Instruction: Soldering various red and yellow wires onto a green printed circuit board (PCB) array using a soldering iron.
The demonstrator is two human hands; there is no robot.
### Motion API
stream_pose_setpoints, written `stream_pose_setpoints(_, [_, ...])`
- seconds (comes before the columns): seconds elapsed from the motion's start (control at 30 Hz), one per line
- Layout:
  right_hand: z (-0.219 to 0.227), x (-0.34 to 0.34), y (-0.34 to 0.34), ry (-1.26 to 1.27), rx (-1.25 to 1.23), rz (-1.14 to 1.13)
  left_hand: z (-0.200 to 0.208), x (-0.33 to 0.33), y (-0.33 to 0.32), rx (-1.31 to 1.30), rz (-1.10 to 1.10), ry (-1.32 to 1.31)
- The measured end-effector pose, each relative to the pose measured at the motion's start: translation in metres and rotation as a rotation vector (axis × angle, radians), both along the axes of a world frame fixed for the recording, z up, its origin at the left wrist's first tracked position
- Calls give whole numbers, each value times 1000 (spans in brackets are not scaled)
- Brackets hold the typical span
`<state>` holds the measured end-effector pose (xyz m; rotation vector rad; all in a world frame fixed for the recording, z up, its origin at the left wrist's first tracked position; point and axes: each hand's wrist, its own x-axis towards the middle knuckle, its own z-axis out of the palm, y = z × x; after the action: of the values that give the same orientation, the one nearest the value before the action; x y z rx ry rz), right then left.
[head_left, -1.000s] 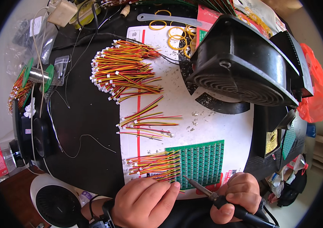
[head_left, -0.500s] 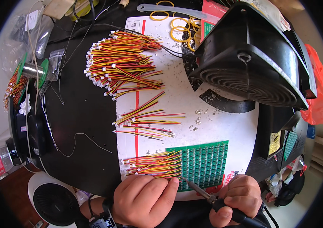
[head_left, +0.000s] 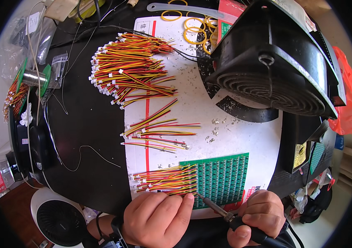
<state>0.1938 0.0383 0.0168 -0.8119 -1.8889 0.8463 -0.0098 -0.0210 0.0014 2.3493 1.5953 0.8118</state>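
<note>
My right hand (head_left: pixel 263 215) is closed around the black handle of a soldering iron (head_left: pixel 215 205). The iron points left, its tip at the green circuit board panel (head_left: pixel 224 177), close to my left fingertips. My left hand (head_left: pixel 158 217) is closed, thumb and forefinger together at the board's lower left part, pinching a wire lead whose length is mostly hidden by the hand. A row of red, yellow and black wire leads (head_left: pixel 165 175) with white plugs lies across the board's left side, bare ends over its pads. Whether the tip touches a pad is too small to tell.
Beyond the board lie a few loose leads (head_left: pixel 155 128) and a large pile of leads (head_left: pixel 132 68). A black fan unit (head_left: pixel 267 66) stands at the right, near yellow rubber bands (head_left: pixel 194 31). A solder spool (head_left: pixel 35 77) sits at the left; metal bits litter the white sheet (head_left: pixel 242 136).
The view has shifted very slightly. Both hands and the soldering iron stay in almost the same place at the board.
</note>
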Motion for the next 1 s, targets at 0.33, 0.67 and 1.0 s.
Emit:
stream_pose_setpoints(0.33, [-13,0,-3,131,50,-34,3,0,-2,-55,10,48])
stream_pose_setpoints(0.67, [-4,-1,-2,73,38,-26,5,8,-9,-41,128,-95])
stream_pose_setpoints(1.0, [-3,-1,-2,40,18,-17,6,7,-7,-117,116,-142])
